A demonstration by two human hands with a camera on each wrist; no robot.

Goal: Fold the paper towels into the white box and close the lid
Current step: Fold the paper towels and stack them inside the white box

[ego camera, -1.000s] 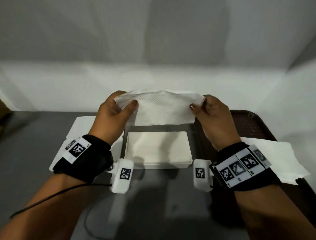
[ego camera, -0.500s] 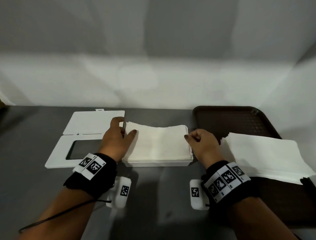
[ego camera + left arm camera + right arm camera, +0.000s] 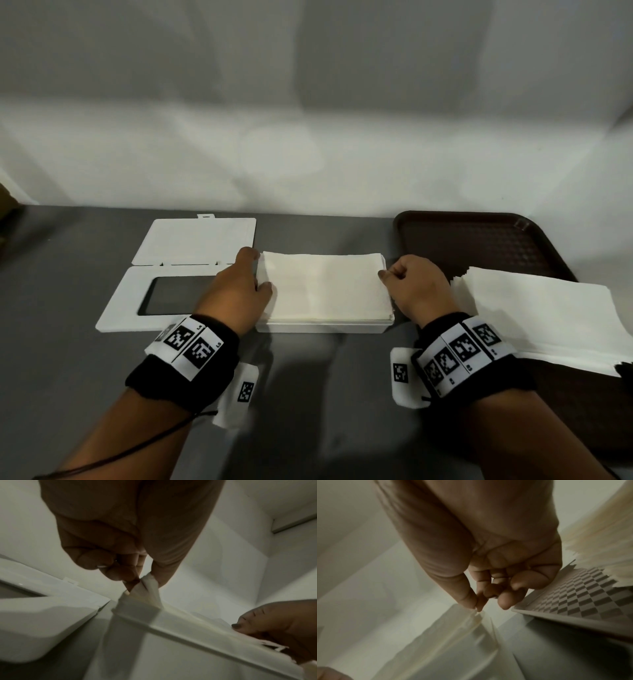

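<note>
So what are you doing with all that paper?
A person is packing paper towels into a white box on the table. Their left hand and right hand each pinch one end of a folded towel lying on top of the box. The lid lies open to the left. More towels wait on a brown tray to the right.

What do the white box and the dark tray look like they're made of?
White box: apparently rigid plastic, smooth matte, with crisp moulded rim edges. Brown tray: likely moulded plastic too, given its textured checkered floor and rounded raised rim, though the pictures cannot confirm it.
</note>
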